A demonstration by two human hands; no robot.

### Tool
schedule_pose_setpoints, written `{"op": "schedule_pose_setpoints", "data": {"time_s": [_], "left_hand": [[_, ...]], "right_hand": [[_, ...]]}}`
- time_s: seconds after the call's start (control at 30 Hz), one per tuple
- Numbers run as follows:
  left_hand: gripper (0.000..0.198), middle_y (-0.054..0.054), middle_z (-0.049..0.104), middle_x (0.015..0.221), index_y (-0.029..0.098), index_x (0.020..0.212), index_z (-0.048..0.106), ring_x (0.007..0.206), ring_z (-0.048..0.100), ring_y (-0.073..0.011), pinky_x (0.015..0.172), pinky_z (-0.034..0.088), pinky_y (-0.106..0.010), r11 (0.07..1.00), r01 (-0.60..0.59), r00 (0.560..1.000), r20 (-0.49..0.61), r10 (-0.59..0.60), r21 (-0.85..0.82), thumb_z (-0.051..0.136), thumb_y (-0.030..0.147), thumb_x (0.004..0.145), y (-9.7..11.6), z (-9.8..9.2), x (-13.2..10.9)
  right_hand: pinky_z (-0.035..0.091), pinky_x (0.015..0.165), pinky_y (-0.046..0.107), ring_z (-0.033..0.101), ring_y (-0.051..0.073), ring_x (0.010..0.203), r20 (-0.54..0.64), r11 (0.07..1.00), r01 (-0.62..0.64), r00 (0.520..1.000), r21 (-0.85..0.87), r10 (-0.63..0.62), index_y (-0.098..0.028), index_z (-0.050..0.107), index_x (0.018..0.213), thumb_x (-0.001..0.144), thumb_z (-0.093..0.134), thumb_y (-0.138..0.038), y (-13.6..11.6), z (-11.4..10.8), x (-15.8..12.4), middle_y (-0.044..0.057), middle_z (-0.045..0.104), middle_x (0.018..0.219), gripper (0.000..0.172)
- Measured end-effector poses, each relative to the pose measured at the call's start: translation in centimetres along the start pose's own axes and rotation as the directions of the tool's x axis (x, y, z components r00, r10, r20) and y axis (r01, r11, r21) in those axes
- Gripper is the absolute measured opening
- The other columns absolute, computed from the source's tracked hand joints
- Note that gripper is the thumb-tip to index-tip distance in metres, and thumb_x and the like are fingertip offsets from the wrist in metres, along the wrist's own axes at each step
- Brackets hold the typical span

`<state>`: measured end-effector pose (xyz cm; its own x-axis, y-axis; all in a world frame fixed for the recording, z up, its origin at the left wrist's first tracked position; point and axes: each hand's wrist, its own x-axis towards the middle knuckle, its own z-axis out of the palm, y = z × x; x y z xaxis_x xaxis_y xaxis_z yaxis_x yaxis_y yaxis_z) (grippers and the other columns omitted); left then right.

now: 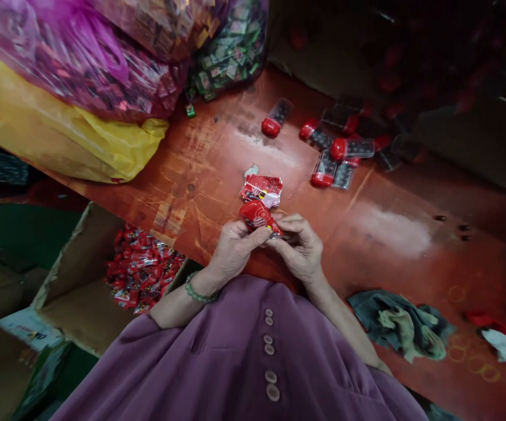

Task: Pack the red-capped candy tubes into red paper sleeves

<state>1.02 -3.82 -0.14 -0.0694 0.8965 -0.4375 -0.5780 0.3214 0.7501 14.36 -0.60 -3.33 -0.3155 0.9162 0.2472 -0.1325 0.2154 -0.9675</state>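
Pinching a red sachet (259, 217) from both sides, the left hand (234, 250) has its thumb and fingers pressed on the near edge while the right hand (299, 248) curls its fingertips against the other end, just above the near edge of the red table (393, 234). Just beyond the sachet lies a small pile of sachets (262, 189), farther off a cluster of red-capped clear tubes (338, 158), with plastic bags (72, 82) at the far left, a carton of red sachets (141, 272) below the table on the left, and a crumpled cloth (404, 330) to the right
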Motion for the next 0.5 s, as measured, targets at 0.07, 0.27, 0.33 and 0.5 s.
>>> {"op": "schedule_pose_setpoints", "data": {"time_s": [0.07,0.27,0.33,0.5], "left_hand": [[0.023,-0.005,0.077,0.086,0.018,0.08,0.078,0.073,0.068,-0.0124,0.079,0.056,-0.026,1.0,-0.026,1.0,-0.002,0.026,0.015,0.081,0.04,0.073,-0.1,-0.4,-0.2],[0.026,-0.008,0.078,0.096,0.018,0.092,0.079,0.085,0.072,-0.0188,0.084,0.057,-0.03,0.974,0.007,0.998,-0.055,0.005,0.225,0.079,0.037,0.075,1.7,-3.3,-3.4],[0.025,-0.009,0.078,0.102,0.017,0.094,0.079,0.094,0.072,-0.0218,0.087,0.057,-0.031,0.937,0.009,0.99,-0.137,0.041,0.349,0.08,0.032,0.073,3.0,-5.0,-5.3],[0.012,0.004,0.073,0.068,0.021,0.078,0.077,0.055,0.059,-0.0096,0.05,0.046,-0.019,0.839,0.015,0.821,-0.485,0.3,0.544,0.081,0.031,0.072,5.2,-11.4,-10.1]], "right_hand": [[0.057,0.077,0.029,0.069,0.015,0.092,-0.008,0.999,0.029,1.0,-0.025,-0.029,-0.031,0.066,0.108,0.081,0.077,-0.021,0.0,0.3,-0.1,0.0,0.069,0.096,0.031],[0.056,0.069,0.03,0.067,0.014,0.074,0.31,0.99,-0.003,0.949,-0.142,0.047,-0.028,0.065,0.11,0.083,0.076,-0.031,-1.8,0.6,0.7,0.002,0.072,0.096,0.03],[0.056,0.07,0.031,0.066,0.015,0.072,0.35,0.975,0.007,0.934,-0.22,0.073,-0.026,0.066,0.11,0.083,0.075,-0.036,-2.3,0.3,1.1,0.001,0.072,0.091,0.03],[0.052,0.089,0.043,0.064,0.024,0.097,0.179,0.801,0.118,0.984,-0.586,-0.014,-0.025,0.067,0.109,0.088,0.068,-0.041,-1.3,-1.5,2.3,0.007,0.07,0.102,0.026]]}}
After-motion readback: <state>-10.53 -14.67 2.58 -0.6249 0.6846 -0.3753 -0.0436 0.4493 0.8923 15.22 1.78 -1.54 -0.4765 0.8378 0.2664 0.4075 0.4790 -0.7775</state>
